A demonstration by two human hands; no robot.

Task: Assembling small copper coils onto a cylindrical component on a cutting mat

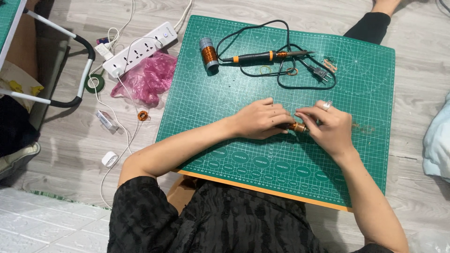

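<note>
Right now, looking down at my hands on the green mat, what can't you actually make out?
Head view only:
- Small copper-coloured piece: mostly covered by left hand and right hand; its shape is unclear.
- Tiny bits beside the soldering iron: too small to identify.
- Pale blue cloth: cut off by the right edge.

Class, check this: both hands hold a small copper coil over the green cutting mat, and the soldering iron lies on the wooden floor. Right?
Not quite. The head view shows the soldering iron lying on the green cutting mat, not the floor. Both the left hand and right hand do hold the small copper coil.
</note>
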